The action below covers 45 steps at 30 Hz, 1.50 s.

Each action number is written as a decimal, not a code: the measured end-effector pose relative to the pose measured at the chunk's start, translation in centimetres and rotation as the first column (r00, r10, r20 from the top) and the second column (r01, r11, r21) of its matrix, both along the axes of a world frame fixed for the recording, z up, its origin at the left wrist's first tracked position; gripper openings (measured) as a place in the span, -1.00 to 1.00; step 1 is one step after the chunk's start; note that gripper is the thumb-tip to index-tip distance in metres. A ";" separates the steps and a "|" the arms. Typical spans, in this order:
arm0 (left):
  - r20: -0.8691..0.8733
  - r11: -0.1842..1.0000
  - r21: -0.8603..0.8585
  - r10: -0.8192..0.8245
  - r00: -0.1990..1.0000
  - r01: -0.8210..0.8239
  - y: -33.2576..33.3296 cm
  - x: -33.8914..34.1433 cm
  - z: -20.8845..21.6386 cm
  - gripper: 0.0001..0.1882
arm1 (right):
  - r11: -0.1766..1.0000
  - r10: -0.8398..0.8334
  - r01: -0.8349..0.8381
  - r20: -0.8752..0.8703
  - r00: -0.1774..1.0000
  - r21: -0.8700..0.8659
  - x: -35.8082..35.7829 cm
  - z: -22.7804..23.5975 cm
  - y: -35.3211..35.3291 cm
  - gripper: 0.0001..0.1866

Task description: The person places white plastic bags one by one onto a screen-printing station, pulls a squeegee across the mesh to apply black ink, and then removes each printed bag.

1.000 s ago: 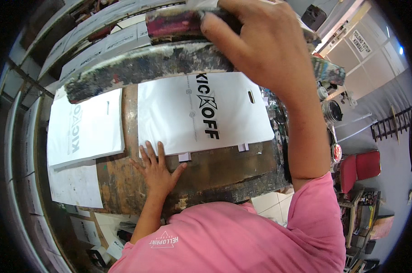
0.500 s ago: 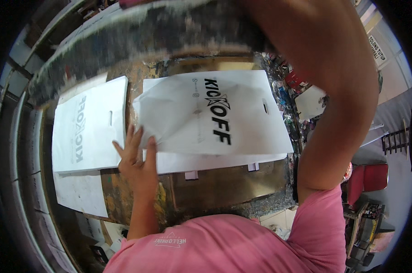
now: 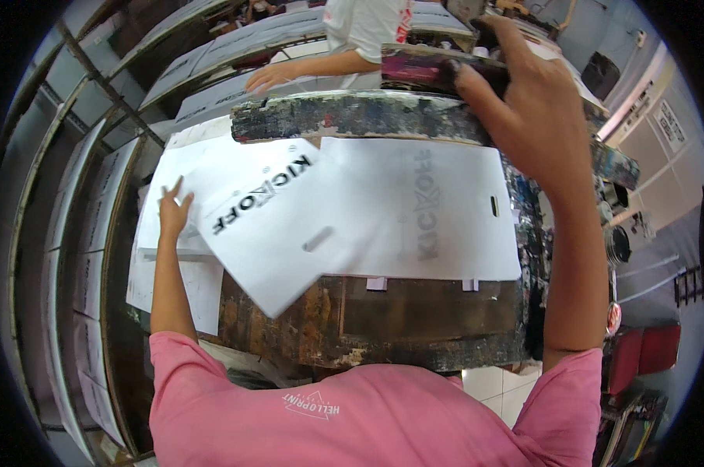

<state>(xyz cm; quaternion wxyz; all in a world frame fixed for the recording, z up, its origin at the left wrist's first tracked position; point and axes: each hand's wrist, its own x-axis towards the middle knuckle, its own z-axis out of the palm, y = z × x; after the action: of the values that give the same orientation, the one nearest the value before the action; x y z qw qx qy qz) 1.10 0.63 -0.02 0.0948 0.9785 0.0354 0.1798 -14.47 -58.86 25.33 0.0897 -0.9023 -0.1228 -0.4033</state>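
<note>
While the left hand (image 3: 174, 212) has spread fingers near the white printed bag (image 3: 278, 237), I cannot tell if they pinch it; the right hand (image 3: 535, 113) curls its fingers around a purple-stained bar (image 3: 408, 71). The bag slants from the left stack (image 3: 156, 236) across a flat bag (image 3: 465, 206). Holding its edge should, I think, protect the ink. Smooth, thin material faces a rough, paint-stained surface (image 3: 282, 336).

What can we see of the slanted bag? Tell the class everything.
The slanted bag is white, thin and smooth-looking, with bold black lettering and an oblong slot. It is askew and blurred, partly over the stack and the flat bag, one corner toward the pink shirt. The left hand is by its left edge; contact is unclear.
</note>
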 end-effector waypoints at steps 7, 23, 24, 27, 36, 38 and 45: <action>0.525 -0.462 -0.846 -0.638 0.563 0.266 -29.1 -20.2 5.3 -0.17 | 0.984 0.015 -0.073 -0.331 0.944 -0.164 -4.2 -6.0 -0.5 -0.46; -0.142 -0.431 -0.806 -0.523 0.840 -0.405 -29.6 -29.5 -10.1 0.08 | 0.968 0.135 -0.204 -0.388 0.912 -0.144 25.5 -29.7 -8.3 -0.72; -0.146 -0.414 -0.809 -0.546 0.825 -0.417 -29.3 -29.6 -10.3 0.11 | 0.964 0.160 -0.229 -0.390 0.907 -0.137 27.0 -30.2 -8.6 -0.74; -0.166 -0.378 -0.826 -0.547 0.821 -0.418 -29.0 -29.6 -10.5 0.12 | 0.972 0.110 -0.185 -0.420 0.901 -0.143 27.6 -31.4 -7.8 -0.69; -0.072 -0.503 -0.782 -0.515 0.854 -0.369 -28.2 -29.9 -11.8 0.13 | 0.979 0.084 -0.155 -0.432 0.898 -0.132 8.7 -31.2 -3.5 -0.65; -0.016 -0.529 -0.771 -0.541 0.841 -0.355 -28.3 -29.9 -11.3 0.15 | 0.980 0.131 -0.187 -0.478 0.868 -0.071 3.6 -30.5 -2.3 -0.65; 0.030 -0.543 -0.763 -0.572 0.820 -0.351 -29.4 -28.7 -9.9 0.25 | 0.985 0.145 -0.171 -0.695 0.704 0.033 -10.9 -27.5 0.8 -0.62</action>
<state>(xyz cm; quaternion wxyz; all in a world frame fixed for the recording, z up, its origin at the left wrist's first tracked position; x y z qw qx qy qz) -27.62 -28.77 -9.93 0.9018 0.3593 0.0590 -0.2329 -25.37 -58.06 -2.21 0.1481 -0.9750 -0.1637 -0.0242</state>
